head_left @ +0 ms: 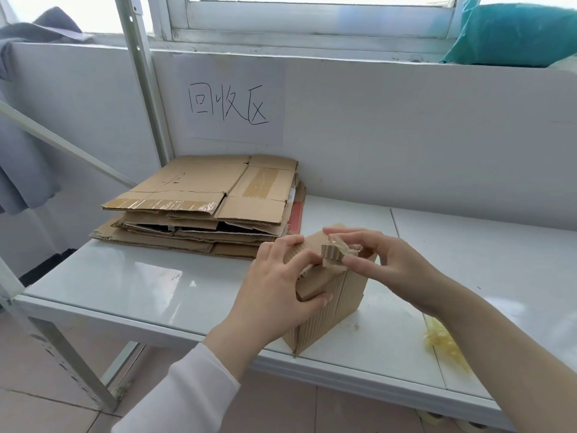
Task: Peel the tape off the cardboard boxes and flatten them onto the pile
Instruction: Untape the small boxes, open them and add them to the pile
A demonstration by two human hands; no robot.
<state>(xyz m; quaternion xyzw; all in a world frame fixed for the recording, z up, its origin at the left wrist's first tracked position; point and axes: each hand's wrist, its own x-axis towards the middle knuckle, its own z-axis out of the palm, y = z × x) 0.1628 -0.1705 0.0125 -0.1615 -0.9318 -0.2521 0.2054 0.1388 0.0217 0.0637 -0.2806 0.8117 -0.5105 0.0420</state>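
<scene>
A small corrugated cardboard box [337, 310] stands on the white shelf table [125, 289] near its front edge. My left hand [278, 295] grips the box's top and near side, thumb on the front face. My right hand [381, 260] pinches a strip of clear tape [335, 249] with torn cardboard stuck to it, lifted off the box's top. A pile of flattened cardboard boxes [206, 207] lies at the back left, some tape still on the top sheet.
A crumpled wad of yellowish peeled tape [443, 342] lies on the table at the right, by my right forearm. A paper sign [229, 103] hangs on the back wall. A metal rack post [146, 82] rises left of the pile. A teal bag [515, 32] sits on the windowsill.
</scene>
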